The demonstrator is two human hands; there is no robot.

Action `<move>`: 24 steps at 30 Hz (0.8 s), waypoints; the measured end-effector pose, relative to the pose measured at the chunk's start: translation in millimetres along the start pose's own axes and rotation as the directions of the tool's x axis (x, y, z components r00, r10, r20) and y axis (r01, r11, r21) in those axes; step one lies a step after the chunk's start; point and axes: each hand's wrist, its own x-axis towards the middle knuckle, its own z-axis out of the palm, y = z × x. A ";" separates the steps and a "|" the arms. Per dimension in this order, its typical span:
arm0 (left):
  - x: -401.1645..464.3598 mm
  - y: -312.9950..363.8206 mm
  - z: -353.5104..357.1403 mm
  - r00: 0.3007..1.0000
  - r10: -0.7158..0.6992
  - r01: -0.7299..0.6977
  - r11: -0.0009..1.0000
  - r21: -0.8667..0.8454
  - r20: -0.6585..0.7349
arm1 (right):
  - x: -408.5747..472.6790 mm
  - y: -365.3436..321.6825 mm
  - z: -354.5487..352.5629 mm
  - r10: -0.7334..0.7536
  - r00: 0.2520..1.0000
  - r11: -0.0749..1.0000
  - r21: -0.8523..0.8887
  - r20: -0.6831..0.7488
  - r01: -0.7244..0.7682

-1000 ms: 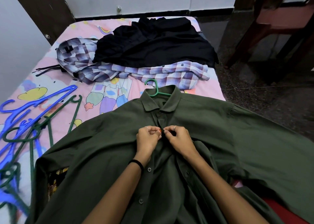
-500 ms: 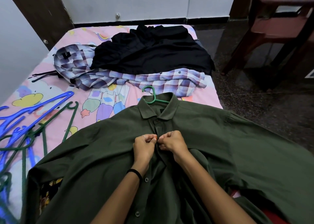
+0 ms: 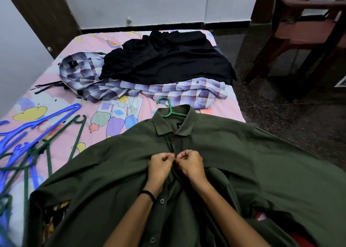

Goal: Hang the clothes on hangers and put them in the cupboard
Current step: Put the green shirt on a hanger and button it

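Note:
A dark green shirt [image 3: 234, 153] lies spread front-up across the near part of the bed, with a green hanger [image 3: 168, 109] inside it; the hook sticks out of the collar. My left hand [image 3: 161, 165] and my right hand [image 3: 190, 163] meet at the button placket below the collar, each pinching an edge of the shirt front. Farther back lie a checked shirt [image 3: 168, 92] and a black garment [image 3: 168, 63] on top of it.
The bed has a pink cartoon sheet [image 3: 61, 95]. Several blue and dark green hangers [image 3: 33, 134] lie in a heap on its left side. A reddish chair [image 3: 307, 31] stands on the dark floor at the right. A white wall runs behind the bed.
Both hands have stayed at the placket, working slightly lower on the shirt front. The view has tilted up a little; the shirt and hanger lie as before.

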 end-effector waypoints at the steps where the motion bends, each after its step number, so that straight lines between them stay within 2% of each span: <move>1: -2.1 2.0 0.0 1.000 0.005 -0.005 1.000 0.010 -0.001 | -0.5 0.8 -0.6 -0.011 1.000 1.000 0.004 0.004 0.011; 6: -9.3 11.6 1.5 0.997 0.039 -0.028 0.988 0.153 -0.072 | -4.5 7.0 -1.3 -0.100 0.995 0.995 -0.002 0.008 0.100; 9: -8.8 10.6 3.7 0.994 0.034 -0.018 0.989 0.146 -0.105 | -8.4 9.6 1.8 -0.138 0.990 0.990 -0.017 -0.005 0.137; 11: -7.4 6.5 4.4 0.994 -0.006 0.013 0.997 0.071 -0.106 | -9.9 10.3 2.6 -0.164 0.986 0.986 -0.034 -0.015 0.163; 14: -3.8 1.9 3.1 0.995 -0.085 0.075 0.984 -0.164 -0.053 | -10.7 10.8 1.8 -0.177 0.984 0.983 -0.043 0.002 0.177; 16: -3.5 2.4 0.4 0.993 -0.121 0.114 0.958 -0.264 -0.013 | -10.9 11.0 1.0 -0.168 0.985 0.986 0.012 0.032 0.167; 20: -2.6 2.0 -6.0 0.986 -0.161 0.168 0.907 -0.385 0.051 | -11.5 7.6 -5.3 -0.107 0.986 0.958 0.278 0.130 0.068; 24: -4.2 2.1 -10.8 0.977 -0.163 0.207 0.891 -0.404 0.140 | -11.9 -7.4 -18.3 0.031 0.951 0.916 0.372 0.308 -0.151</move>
